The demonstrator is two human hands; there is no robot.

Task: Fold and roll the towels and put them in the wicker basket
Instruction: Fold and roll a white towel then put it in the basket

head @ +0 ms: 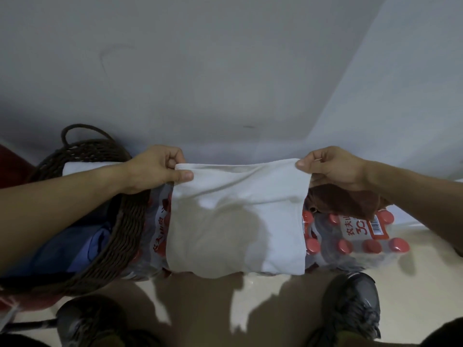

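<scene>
White towel [235,221] pinched at top corners by left hand [160,169] and right hand [333,169], draped over bottle pack [360,244] right of basket [125,221]. Uneven surface judged likely to skew fold; slip toward floor possible.

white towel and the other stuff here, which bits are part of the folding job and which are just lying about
Part of the job:
- white cloth towel, pinched by left hand and right hand
- dark brown woven wicker basket
- brown towel

Just lying about:
- shrink-wrapped packs of red-capped water bottles
- grey shoes
</scene>
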